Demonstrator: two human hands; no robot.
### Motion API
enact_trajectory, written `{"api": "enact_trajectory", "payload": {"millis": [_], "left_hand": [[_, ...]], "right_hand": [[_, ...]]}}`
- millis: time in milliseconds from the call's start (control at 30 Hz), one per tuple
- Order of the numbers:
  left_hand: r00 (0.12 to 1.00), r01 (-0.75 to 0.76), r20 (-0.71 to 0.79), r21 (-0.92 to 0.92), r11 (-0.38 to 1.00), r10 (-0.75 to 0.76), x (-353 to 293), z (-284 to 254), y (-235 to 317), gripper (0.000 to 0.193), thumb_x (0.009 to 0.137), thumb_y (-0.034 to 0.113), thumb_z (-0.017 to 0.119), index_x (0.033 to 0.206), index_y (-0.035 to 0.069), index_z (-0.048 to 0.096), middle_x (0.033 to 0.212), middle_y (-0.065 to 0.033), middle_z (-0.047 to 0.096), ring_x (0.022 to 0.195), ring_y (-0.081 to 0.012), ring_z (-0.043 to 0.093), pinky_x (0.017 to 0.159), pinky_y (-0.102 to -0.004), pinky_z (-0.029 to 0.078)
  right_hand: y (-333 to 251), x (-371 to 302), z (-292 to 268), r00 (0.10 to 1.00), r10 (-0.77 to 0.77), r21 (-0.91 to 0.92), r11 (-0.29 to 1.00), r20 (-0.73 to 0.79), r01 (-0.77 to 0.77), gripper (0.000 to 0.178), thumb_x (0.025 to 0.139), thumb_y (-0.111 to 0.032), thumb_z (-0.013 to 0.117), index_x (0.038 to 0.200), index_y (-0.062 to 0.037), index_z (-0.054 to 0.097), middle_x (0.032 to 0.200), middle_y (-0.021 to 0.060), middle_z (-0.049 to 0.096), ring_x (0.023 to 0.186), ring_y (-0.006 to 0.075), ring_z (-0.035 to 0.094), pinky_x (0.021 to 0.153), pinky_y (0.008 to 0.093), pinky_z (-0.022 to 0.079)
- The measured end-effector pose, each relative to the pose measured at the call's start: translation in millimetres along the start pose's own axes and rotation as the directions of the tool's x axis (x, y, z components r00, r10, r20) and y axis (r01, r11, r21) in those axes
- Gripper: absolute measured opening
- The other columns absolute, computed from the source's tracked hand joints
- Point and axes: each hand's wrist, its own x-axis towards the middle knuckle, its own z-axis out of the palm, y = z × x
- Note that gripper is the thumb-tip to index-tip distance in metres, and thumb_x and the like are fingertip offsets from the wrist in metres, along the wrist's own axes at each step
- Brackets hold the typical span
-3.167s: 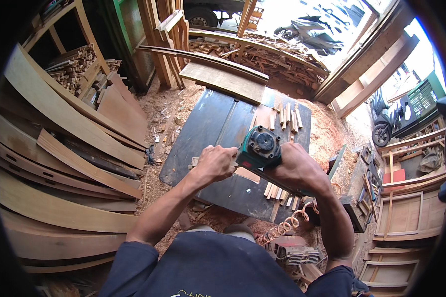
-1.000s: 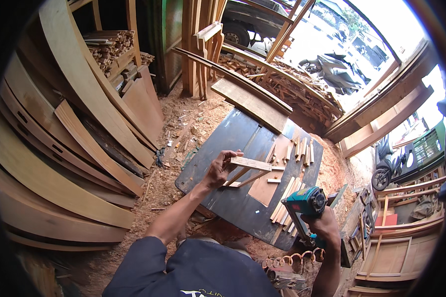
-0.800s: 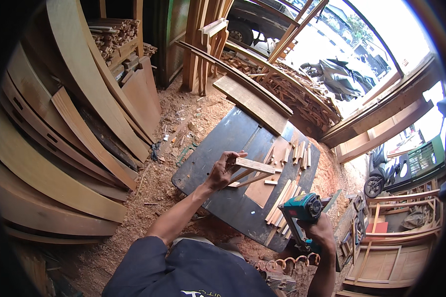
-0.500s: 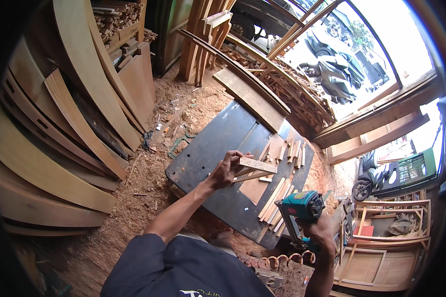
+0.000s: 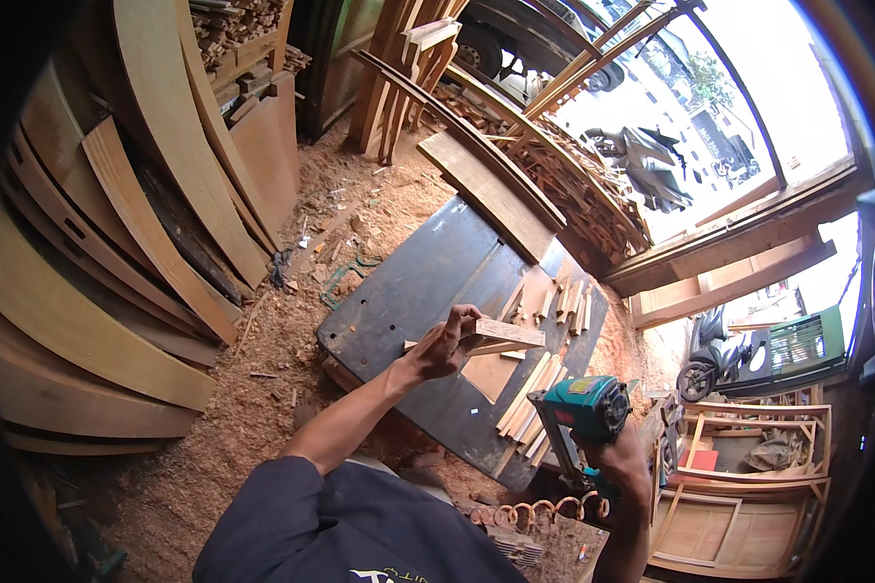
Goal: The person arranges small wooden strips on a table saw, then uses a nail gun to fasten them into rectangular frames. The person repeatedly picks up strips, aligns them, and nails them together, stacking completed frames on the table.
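Observation:
My left hand (image 5: 445, 345) is closed around the end of a joined pair of light wooden strips (image 5: 510, 333), held above the dark worktable (image 5: 399, 291). In my right hand (image 5: 620, 457) is a teal and black nail gun (image 5: 583, 406), my fingers wrapped round its grip. The gun is apart from the held strips, to their right and nearer to me. A coiled air hose (image 5: 540, 510) hangs near its base. Below and between my hands, a row of loose wooden strips (image 5: 533, 403) lies on the table beside a thin flat wood panel (image 5: 491, 374).
More short strips (image 5: 574, 306) lie at the table's right side. A wide board (image 5: 491, 194) rests across its far edge. Long curved planks (image 5: 165, 146) lean at the left. Sawdust (image 5: 262, 408) covers the floor. Wooden frames (image 5: 749, 486) stand at the right.
The left hand and the held strips have lowered slightly. The nail gun has shifted a little to the left. The view has moved slightly; both grips stay the same.

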Motion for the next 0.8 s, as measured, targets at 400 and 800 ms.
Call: {"api": "enact_trajectory", "payload": {"millis": [400, 800], "left_hand": [[0.999, -0.047, 0.030, 0.115, 0.992, 0.044, -5, 3, 0, 0.040, 0.095, -0.007, 0.053, 0.122, 0.002, 0.024, 0.082, -0.0153, 0.058, 0.070, -0.0279, 0.060, 0.069, -0.0358, 0.048], [0.995, -0.102, -0.007, 0.098, 0.990, 0.103, -7, 7, -7, 0.039, 0.094, -0.009, 0.052, 0.121, 0.001, 0.026, 0.075, -0.0138, 0.049, 0.062, -0.0280, 0.051, 0.061, -0.0377, 0.044]], "right_hand": [[-70, 37, 5, 0.967, -0.256, -0.022, 0.966, 0.015, 0.256, 0.025, 0.084, -0.011, 0.075, 0.106, -0.0012, 0.069, 0.068, -0.0014, 0.060, 0.057, 0.0062, 0.053, 0.050, 0.0268, 0.043], [-93, 71, 13, 0.953, -0.259, -0.147, 0.948, 0.154, 0.282, 0.030, 0.082, -0.017, 0.073, 0.107, 0.0002, 0.071, 0.090, 0.0158, 0.074, 0.083, 0.0220, 0.071, 0.079, 0.0383, 0.054]]}}
